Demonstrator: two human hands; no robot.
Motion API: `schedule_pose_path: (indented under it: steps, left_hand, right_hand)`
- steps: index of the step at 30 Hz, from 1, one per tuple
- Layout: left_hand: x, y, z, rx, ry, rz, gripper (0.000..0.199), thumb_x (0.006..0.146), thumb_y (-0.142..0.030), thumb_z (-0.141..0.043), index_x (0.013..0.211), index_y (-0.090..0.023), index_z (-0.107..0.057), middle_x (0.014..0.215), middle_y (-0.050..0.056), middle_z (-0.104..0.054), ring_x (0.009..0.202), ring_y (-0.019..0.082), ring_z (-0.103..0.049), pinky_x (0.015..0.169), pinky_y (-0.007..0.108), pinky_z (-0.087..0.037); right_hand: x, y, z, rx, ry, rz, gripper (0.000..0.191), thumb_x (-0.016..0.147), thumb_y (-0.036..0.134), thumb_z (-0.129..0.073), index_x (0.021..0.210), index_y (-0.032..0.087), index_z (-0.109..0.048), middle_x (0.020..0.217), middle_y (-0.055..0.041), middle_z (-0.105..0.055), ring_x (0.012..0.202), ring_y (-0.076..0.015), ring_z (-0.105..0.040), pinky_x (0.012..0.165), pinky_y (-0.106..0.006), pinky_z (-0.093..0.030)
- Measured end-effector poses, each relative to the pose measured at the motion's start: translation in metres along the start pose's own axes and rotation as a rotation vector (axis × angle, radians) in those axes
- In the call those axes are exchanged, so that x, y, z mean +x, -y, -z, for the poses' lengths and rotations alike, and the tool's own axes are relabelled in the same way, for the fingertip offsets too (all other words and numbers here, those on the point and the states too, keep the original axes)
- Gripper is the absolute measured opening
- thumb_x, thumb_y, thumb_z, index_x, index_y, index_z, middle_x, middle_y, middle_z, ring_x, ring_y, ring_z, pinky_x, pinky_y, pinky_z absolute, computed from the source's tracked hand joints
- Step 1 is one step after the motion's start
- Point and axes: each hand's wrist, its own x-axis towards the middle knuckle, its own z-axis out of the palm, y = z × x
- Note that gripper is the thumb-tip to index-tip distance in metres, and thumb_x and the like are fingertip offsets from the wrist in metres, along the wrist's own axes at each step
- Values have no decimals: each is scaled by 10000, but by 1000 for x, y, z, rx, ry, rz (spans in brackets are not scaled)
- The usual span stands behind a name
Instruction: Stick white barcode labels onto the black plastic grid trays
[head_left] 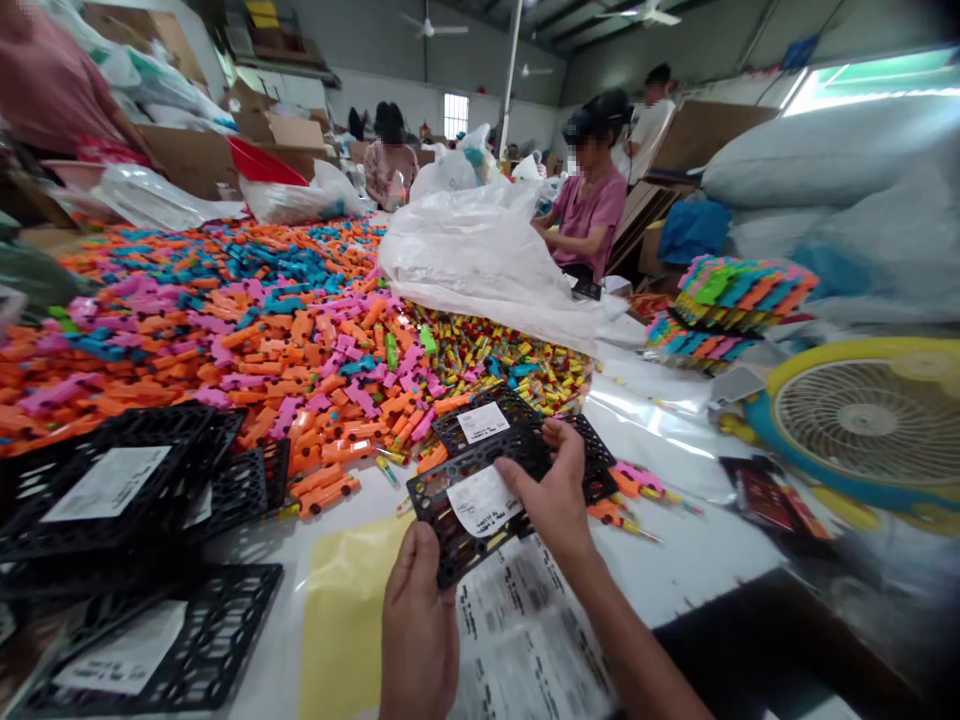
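Bearing a label [478, 502] with unreadably blurred print, a black tray [454, 556] at six o'clock is held, fingers closed, by the left hand [421, 620] at its seven-o'clock corner and by the right hand [553, 498], thumb on label, at two o'clock.

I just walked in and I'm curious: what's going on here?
A person's left hand grips one end of a black openwork tray; the right hand holds the other end, its thumb on the white label. Printed labels lie on the table underneath. Toy cars are heaped beyond, and more labelled trays are piled at left.
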Motion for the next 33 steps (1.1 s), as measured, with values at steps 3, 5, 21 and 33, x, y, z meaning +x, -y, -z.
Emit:
schedule_pose_path:
  steps: [3, 5, 21, 33]
  left_hand:
    - [0, -2, 0, -28, -13, 9, 374, 722, -332, -780, 1035, -150, -688, 1033, 96, -720, 947, 214, -685, 810, 295, -583]
    - [3, -4, -1, -39, -30, -10, 334, 748, -315, -755, 1024, -140, -686, 1030, 101, -718, 928, 208, -689, 749, 269, -591]
    - [82, -20, -13, -97, -98, -118, 235, 935, -158, -455, 862, -133, -677, 818, 52, -741, 768, 139, -698, 847, 296, -550]
    - [108, -30, -25, -53, 108, -188, 344, 660, -412, -783, 762, -94, -701, 726, 100, -726, 806, 252, -701, 868, 398, -530]
  right_hand:
    - [7, -2, 1, -109, -4, 191, 551, 912, 399, -556, 1386, 188, -372, 1387, -171, -436, 1301, -309, -405, 1059, -550, -344]
    - [-6, 6, 2, -188, 119, 446, 490, 968, 346, -460, 1428, 212, -357, 1487, -146, -366, 1406, -304, -280, 1124, -578, -236]
    - [76, -31, -36, -436, 294, -38, 436, 876, 349, -579, 1213, 73, -575, 1208, -237, -603, 1185, -356, -527, 1005, -526, -387]
    - [105, -36, 3, 337, 280, -265, 423, 629, 535, -730, 928, 237, -722, 819, -29, -697, 728, -208, -618, 651, -317, -495]
